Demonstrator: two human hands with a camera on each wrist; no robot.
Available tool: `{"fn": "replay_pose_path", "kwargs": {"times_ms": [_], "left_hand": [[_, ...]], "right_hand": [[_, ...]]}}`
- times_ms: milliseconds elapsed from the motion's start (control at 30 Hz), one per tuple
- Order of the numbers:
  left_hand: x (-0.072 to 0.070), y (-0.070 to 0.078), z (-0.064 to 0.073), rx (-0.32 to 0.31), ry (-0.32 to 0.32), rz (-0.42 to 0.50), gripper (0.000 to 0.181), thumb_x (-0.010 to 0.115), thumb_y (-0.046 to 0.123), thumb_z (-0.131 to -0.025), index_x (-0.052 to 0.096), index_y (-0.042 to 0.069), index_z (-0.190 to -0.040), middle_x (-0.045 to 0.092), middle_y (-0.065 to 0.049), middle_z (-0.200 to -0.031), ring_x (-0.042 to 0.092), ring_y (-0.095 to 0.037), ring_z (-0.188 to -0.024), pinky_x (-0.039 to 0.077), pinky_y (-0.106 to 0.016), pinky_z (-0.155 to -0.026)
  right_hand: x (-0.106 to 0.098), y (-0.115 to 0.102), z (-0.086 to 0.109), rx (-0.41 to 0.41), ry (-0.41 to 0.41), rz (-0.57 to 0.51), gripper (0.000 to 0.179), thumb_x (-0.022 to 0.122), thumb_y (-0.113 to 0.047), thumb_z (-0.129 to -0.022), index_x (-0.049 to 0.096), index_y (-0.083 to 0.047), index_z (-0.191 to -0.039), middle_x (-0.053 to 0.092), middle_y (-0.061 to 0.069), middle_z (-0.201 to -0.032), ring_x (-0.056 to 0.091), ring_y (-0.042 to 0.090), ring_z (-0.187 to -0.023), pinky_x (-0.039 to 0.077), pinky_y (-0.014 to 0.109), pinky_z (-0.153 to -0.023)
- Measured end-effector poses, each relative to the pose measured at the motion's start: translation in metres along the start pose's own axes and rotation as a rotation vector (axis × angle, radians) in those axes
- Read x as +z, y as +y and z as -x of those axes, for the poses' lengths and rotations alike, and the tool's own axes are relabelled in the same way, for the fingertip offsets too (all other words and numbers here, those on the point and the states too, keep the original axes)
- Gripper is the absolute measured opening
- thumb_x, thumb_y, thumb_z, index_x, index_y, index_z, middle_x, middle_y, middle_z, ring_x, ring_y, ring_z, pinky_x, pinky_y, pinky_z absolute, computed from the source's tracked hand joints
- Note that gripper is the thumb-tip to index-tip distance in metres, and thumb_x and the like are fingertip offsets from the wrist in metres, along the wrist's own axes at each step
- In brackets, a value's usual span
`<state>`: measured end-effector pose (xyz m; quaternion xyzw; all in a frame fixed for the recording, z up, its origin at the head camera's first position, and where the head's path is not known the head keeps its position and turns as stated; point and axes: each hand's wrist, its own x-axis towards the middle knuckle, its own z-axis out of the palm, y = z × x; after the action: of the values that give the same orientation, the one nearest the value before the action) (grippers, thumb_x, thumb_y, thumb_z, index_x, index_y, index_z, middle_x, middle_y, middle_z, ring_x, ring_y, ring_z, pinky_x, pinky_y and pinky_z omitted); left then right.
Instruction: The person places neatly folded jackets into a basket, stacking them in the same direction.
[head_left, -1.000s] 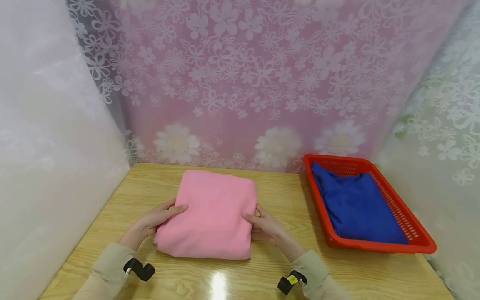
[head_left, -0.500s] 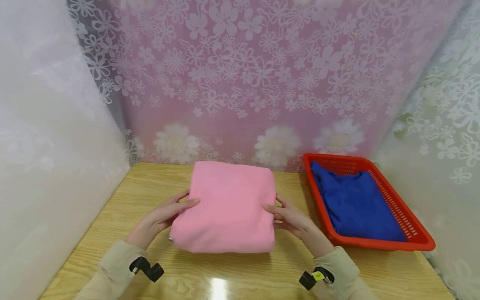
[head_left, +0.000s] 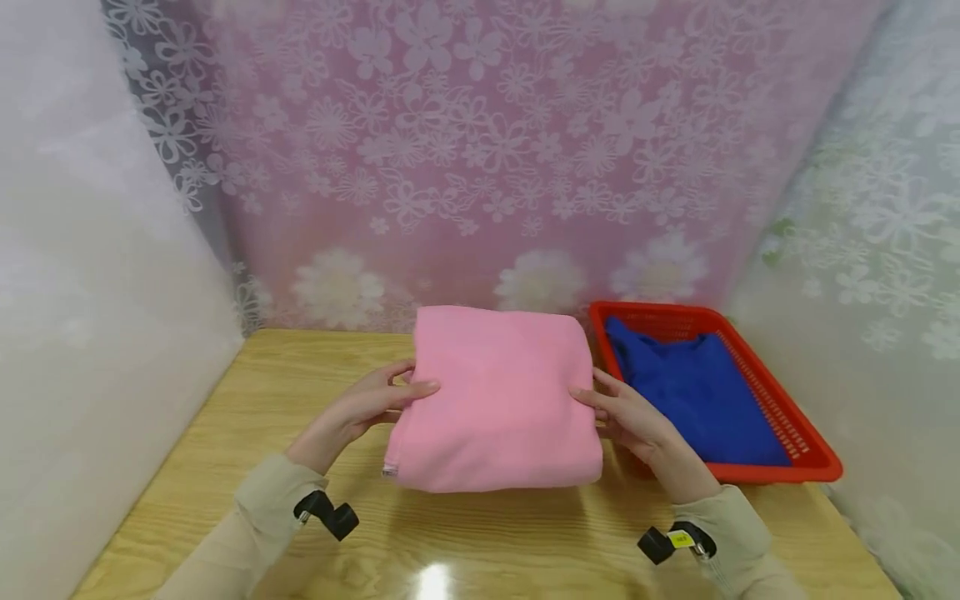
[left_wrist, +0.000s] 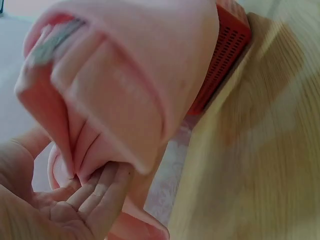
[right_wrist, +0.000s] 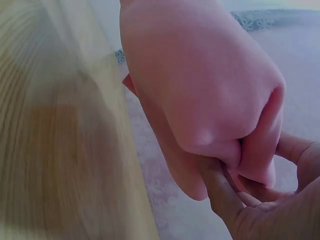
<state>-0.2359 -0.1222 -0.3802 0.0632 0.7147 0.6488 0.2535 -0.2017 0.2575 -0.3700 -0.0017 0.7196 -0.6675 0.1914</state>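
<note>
Between both hands hangs a folded pink garment, raised above the wooden table with its shadow below. My left hand grips its left side, thumb on top and fingers underneath. On the opposite side my right hand holds it the same way, close to the basket's left rim. The left wrist view shows the stacked layers of the pink cloth and the fingers reaching in under them. Rounded folds of the cloth fill the right wrist view, pinched between thumb and fingers.
A red plastic basket stands at the right of the table, with a folded blue garment lying in it. Flower-patterned curtains enclose the table at the back and both sides.
Both hands have lifted the pink garment off the table and carried it to the right, toward the basket. The head view has turned slightly right.
</note>
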Motion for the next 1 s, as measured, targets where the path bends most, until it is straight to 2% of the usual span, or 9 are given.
{"fn": "replay_pose_path", "kwargs": {"times_ms": [167, 300, 400, 467, 600, 767, 933, 1000], "left_hand": [[0.019, 0.016, -0.009, 0.020, -0.043, 0.005, 0.086, 0.071, 0.033, -0.094, 0.023, 0.008, -0.161, 0.054, -0.019, -0.136, 0.069, -0.021, -0.102, 0.057, -0.040, -0.092], [0.037, 0.029, -0.018, 0.050, -0.074, 0.033, 0.080, 0.070, 0.030, -0.095, 0.028, 0.007, -0.159, 0.054, -0.018, -0.135, 0.069, -0.020, -0.102, 0.057, -0.040, -0.092], [0.053, 0.040, -0.028, 0.075, -0.094, 0.052, 0.075, 0.070, 0.027, -0.095, 0.032, 0.009, -0.157, 0.052, -0.017, -0.132, 0.068, -0.020, -0.103, 0.058, -0.040, -0.090], [0.066, 0.048, -0.036, 0.098, -0.100, 0.067, 0.073, 0.070, 0.024, -0.095, 0.033, 0.010, -0.157, 0.052, -0.015, -0.129, 0.068, -0.020, -0.103, 0.058, -0.039, -0.089], [0.096, 0.064, -0.051, 0.165, -0.115, 0.100, 0.073, 0.071, 0.020, -0.095, 0.034, 0.010, -0.157, 0.053, -0.013, -0.121, 0.069, -0.018, -0.098, 0.059, -0.037, -0.086], [0.142, 0.079, -0.073, 0.231, -0.093, 0.157, 0.067, 0.074, 0.015, -0.093, 0.044, 0.009, -0.151, 0.056, -0.011, -0.111, 0.068, -0.016, -0.087, 0.060, -0.039, -0.084], [0.185, 0.085, -0.093, 0.275, -0.083, 0.205, 0.061, 0.078, 0.017, -0.091, 0.051, 0.014, -0.146, 0.066, -0.008, -0.116, 0.070, -0.016, -0.092, 0.059, -0.044, -0.088], [0.200, 0.085, -0.101, 0.301, -0.087, 0.199, 0.062, 0.079, 0.019, -0.090, 0.051, 0.016, -0.145, 0.069, -0.004, -0.117, 0.070, -0.014, -0.097, 0.058, -0.039, -0.089]], "right_hand": [[-0.020, -0.011, 0.013, 0.007, 0.048, 0.038, 0.087, 0.061, -0.031, -0.103, 0.003, -0.010, -0.164, 0.069, -0.007, -0.097, 0.069, 0.009, -0.079, 0.058, 0.029, -0.083], [-0.039, -0.019, 0.024, -0.011, 0.060, 0.063, 0.086, 0.058, -0.032, -0.104, 0.001, -0.010, -0.164, 0.069, -0.009, -0.096, 0.068, 0.008, -0.081, 0.058, 0.030, -0.084], [-0.055, -0.026, 0.034, -0.024, 0.087, 0.081, 0.084, 0.057, -0.033, -0.105, 0.001, -0.010, -0.164, 0.069, -0.010, -0.101, 0.070, 0.010, -0.087, 0.058, 0.031, -0.085], [-0.067, -0.032, 0.041, -0.028, 0.116, 0.083, 0.084, 0.056, -0.033, -0.105, 0.002, -0.010, -0.164, 0.068, -0.010, -0.101, 0.069, 0.010, -0.086, 0.058, 0.032, -0.084], [-0.096, -0.043, 0.057, -0.042, 0.169, 0.066, 0.084, 0.057, -0.031, -0.105, 0.001, -0.011, -0.164, 0.066, -0.011, -0.101, 0.067, 0.010, -0.084, 0.059, 0.030, -0.079], [-0.138, -0.056, 0.072, -0.050, 0.227, 0.017, 0.082, 0.057, -0.027, -0.105, 0.002, -0.017, -0.164, 0.066, -0.012, -0.098, 0.066, 0.010, -0.081, 0.059, 0.029, -0.071], [-0.172, -0.061, 0.086, -0.045, 0.320, 0.066, 0.081, 0.057, -0.029, -0.105, 0.003, -0.016, -0.164, 0.066, -0.016, -0.092, 0.063, 0.007, -0.079, 0.057, 0.025, -0.067], [-0.185, -0.060, 0.089, -0.052, 0.350, 0.067, 0.081, 0.057, -0.028, -0.105, 0.003, -0.017, -0.164, 0.066, -0.017, -0.090, 0.064, 0.006, -0.077, 0.057, 0.024, -0.066]]}}
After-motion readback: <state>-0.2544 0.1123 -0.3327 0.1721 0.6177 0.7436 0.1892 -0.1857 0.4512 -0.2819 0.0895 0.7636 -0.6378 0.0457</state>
